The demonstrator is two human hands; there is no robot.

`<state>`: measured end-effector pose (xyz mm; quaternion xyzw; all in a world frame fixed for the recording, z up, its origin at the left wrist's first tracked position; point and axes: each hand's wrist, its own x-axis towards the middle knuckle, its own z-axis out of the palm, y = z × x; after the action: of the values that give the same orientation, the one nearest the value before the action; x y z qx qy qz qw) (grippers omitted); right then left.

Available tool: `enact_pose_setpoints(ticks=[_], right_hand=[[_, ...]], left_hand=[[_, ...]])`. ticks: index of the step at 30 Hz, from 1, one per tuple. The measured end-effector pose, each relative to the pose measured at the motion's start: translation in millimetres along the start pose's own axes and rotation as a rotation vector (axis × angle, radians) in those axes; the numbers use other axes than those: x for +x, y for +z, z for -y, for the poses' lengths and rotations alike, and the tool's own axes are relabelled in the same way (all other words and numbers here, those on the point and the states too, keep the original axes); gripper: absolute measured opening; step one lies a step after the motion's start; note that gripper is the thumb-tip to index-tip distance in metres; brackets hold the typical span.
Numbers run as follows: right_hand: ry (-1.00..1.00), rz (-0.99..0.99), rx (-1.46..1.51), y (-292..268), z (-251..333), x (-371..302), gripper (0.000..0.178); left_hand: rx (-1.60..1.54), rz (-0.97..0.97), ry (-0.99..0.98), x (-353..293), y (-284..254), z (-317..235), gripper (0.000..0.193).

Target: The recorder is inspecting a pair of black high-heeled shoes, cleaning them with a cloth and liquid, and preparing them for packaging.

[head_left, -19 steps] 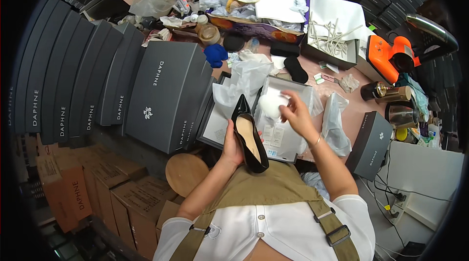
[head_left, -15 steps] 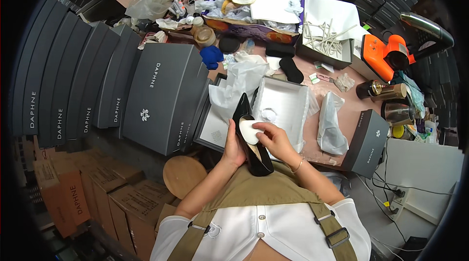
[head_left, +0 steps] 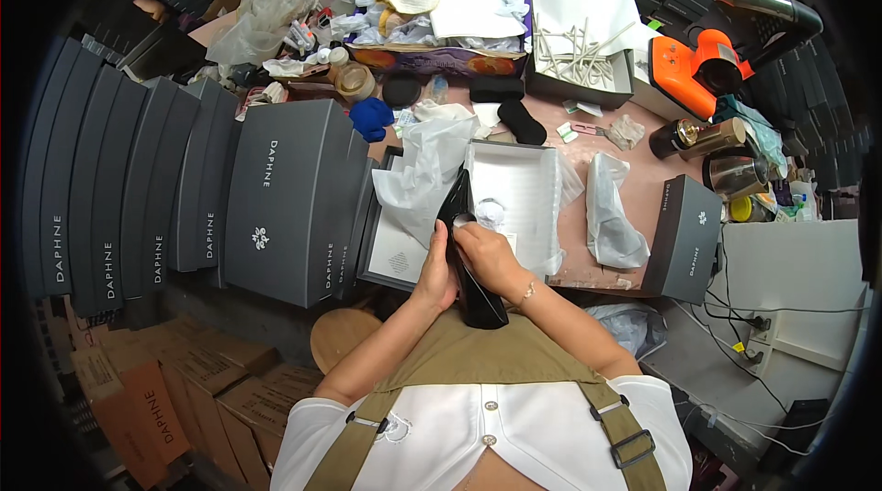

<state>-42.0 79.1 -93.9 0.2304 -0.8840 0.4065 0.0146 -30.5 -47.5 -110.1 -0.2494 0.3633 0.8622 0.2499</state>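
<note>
A black pointed pump (head_left: 481,307) is held up in front of my apron, its toe pointing away from me. My left hand (head_left: 437,272) closes around its left side. At the shoe's mouth, my right hand (head_left: 492,261) has its fingers bent down into the opening. Only a pale edge of the white pad (head_left: 464,218) shows by those fingertips; the rest is hidden in the shoe and behind the hand. Just beyond my hands is an open white-lined shoebox (head_left: 537,156) with a ball of white paper in it. White tissue paper (head_left: 418,180) spills at its left.
Dark grey shoeboxes (head_left: 285,206) stand along the left. A white-wrapped bundle (head_left: 611,215) and an upright grey box (head_left: 684,243) are at the right. Farther back are a box of white sticks (head_left: 588,59), an orange device (head_left: 684,73) and a purple carton (head_left: 432,59).
My right hand has pushed the white pad down into the shoe, so it is mostly hidden now. The shoe has turned to show more of its side. The whole view has shifted slightly.
</note>
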Motion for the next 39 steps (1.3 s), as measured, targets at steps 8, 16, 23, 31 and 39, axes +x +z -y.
enact_pose_setpoints(ticks=[8, 16, 23, 31, 39], right_hand=[[0.134, -0.057, -0.235, -14.3, -85.9, 32.6, 0.033], [0.296, -0.069, 0.198, -16.1, -73.3, 37.0, 0.018], [-0.035, -0.086, -0.125, 22.4, -21.2, 41.4, 0.05], [0.233, 0.239, 0.234, -6.7, -71.1, 12.7, 0.086], [0.568, 0.085, 0.464, -12.6, -58.0, 5.1, 0.05]], left_hand=[[-0.178, -0.019, -0.15, -15.9, -11.8, -17.1, 0.073], [-0.225, -0.057, -0.101, -17.8, -16.3, -19.6, 0.071], [-0.11, -0.09, 0.105, -7.1, -3.1, 20.7, 0.054], [-0.198, -0.296, -0.176, -25.3, -13.6, -1.0, 0.056], [-0.216, -0.219, -0.133, -14.0, -37.6, 6.0, 0.057]])
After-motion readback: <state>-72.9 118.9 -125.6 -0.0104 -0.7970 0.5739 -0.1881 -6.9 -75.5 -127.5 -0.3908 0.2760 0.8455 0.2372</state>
